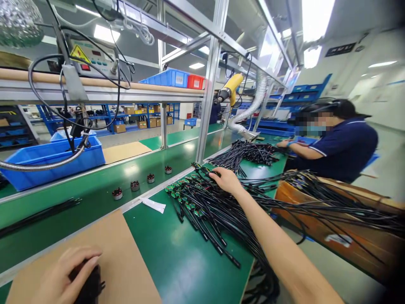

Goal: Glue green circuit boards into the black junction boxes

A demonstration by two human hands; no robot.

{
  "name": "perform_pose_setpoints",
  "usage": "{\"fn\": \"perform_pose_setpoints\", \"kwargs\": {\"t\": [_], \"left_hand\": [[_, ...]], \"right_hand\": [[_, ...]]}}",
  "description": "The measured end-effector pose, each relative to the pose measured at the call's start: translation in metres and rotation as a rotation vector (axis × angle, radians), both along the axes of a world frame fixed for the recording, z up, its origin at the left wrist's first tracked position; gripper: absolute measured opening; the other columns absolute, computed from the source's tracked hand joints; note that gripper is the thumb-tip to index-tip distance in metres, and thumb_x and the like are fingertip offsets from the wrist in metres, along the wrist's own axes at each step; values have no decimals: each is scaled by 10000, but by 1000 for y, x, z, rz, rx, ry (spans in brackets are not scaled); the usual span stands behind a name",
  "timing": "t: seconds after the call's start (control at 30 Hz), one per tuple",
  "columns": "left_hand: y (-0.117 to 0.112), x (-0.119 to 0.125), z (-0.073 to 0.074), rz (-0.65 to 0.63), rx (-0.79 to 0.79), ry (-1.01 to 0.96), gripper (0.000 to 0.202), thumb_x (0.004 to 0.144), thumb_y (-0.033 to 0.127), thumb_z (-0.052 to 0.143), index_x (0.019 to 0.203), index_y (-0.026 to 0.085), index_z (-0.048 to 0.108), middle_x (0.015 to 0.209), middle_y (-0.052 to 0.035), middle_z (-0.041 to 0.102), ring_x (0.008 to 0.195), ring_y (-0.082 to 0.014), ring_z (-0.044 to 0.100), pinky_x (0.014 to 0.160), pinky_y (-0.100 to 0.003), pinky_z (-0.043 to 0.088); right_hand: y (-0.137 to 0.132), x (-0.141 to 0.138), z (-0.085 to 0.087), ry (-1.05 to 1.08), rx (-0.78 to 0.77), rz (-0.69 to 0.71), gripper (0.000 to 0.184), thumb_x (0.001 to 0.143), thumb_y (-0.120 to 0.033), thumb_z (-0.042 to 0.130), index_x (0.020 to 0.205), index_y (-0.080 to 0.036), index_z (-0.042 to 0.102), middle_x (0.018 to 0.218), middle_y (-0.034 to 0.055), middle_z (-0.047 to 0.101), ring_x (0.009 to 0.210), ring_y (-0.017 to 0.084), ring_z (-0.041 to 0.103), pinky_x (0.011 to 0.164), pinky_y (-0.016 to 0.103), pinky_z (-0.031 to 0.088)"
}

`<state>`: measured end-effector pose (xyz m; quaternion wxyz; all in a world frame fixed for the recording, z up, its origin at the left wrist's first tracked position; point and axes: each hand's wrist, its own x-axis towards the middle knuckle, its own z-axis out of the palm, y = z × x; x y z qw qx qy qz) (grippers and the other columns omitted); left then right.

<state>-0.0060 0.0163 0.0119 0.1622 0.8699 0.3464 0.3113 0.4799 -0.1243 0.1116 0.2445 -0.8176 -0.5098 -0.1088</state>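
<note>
My left hand [69, 270] curls around a dark block-like object [90, 285] with small prongs on its right side. The object rests on a brown board [117, 253], and my fingers cover much of it. Stretched forward, my right hand [226, 179] has its fingers closed on a black cable [207, 170] at the far edge of a cable pile [218, 202]. Small green circuit boards [183, 192] sit at the near-left ends of the piled cables. Exactly how the fingertips grip the cable is partly hidden.
Several small round motors [135, 185] stand in a row on the green strip. A white paper strip [153, 205] lies nearby. A cardboard box [332, 232] of cables is at right, below a seated co-worker [344, 143]. A blue bin [60, 160] stands left; a metal post [209, 97] rises ahead.
</note>
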Motion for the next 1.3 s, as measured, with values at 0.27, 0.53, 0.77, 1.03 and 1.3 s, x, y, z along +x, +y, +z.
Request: {"fn": "perform_pose_setpoints", "kwargs": {"t": [0.27, 0.53, 0.77, 1.03, 1.3], "left_hand": [[-50, 128, 105, -578, -217, -193, 779, 721, 472, 706, 1414, 321, 385, 1406, -80, 475, 1241, -334, 484, 999, -472, 457], [-101, 84, 113, -465, -456, -220, 583, 732, 583, 648, 1264, 360, 566, 1074, -63, 673, 1144, -373, 552, 871, -506, 531], [-95, 48, 130, -677, -621, -463, 853, 685, 548, 717, 1399, 241, 363, 1228, -136, 565, 1178, -369, 508, 972, -490, 449], [-79, 8, 120, -610, -621, -483, 907, 671, 377, 800, 1420, 286, 296, 1182, -106, 569, 1022, -268, 577, 856, -391, 504], [-74, -18, 107, -591, -700, -543, 764, 734, 447, 745, 1383, 254, 391, 1259, -141, 522, 1039, -276, 562, 730, -330, 504]], "right_hand": [[-61, -145, 32, -93, 481, 599, 228, 897, -373, 579, 1050, -209, 621, 1117, 58, 681, 1059, 188, 591, 969, 360, 445], [-54, -185, 57, 63, 329, 1101, 398, 885, -494, 559, 1174, -225, 612, 1272, 36, 609, 1177, 140, 521, 1066, 303, 325], [-45, -161, -24, 575, -173, 831, 1282, 519, -586, 816, 1512, -167, 122, 1428, 192, 406, 1096, 309, 567, 911, 419, 474], [-30, -214, -26, 136, 100, 496, 401, 818, -212, 423, 1204, -151, 515, 1100, 124, 624, 922, 246, 622, 799, 370, 481], [2, -252, 66, -42, -161, 545, 279, 949, -281, 320, 945, -175, 579, 766, 56, 649, 633, 182, 579, 567, 266, 350]]}}
